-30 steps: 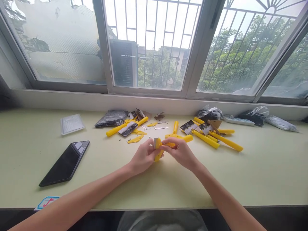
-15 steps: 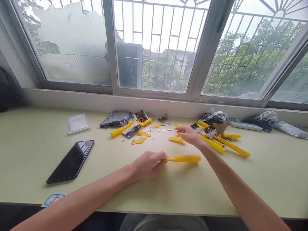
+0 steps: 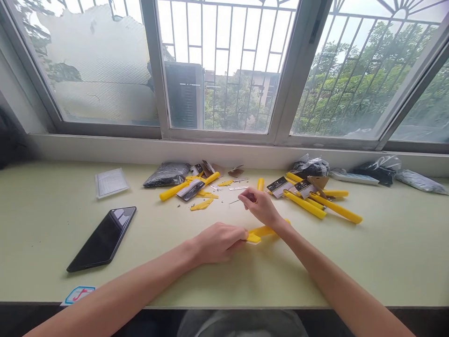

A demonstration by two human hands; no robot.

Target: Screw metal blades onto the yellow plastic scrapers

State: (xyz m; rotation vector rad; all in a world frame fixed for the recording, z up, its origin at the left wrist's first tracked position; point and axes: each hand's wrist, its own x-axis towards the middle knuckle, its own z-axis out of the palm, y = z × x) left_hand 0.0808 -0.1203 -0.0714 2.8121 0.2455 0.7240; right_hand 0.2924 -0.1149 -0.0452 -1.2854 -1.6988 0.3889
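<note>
Windows [image 3: 217, 103] stand beyond the pale table [image 3: 210, 290]. My left hand [image 3: 219, 241] is closed around one end of a yellow scraper [image 3: 263, 231] near the table's middle, its handle pointing right, partly hidden by my right wrist. My right hand [image 3: 261, 205], just beyond, pinches a thin tool [image 3: 234, 201], tip pointing left. Left of that tip lies a yellow plate [image 3: 202, 204]. Farther out: tagged scrapers [image 3: 305, 205] right, a black bag [image 3: 167, 174] far left, a phone [image 3: 103, 241] left.

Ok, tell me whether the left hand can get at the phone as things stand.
Probably not right away: the left hand holds a yellow scraper, though nothing covers the phone.
</note>
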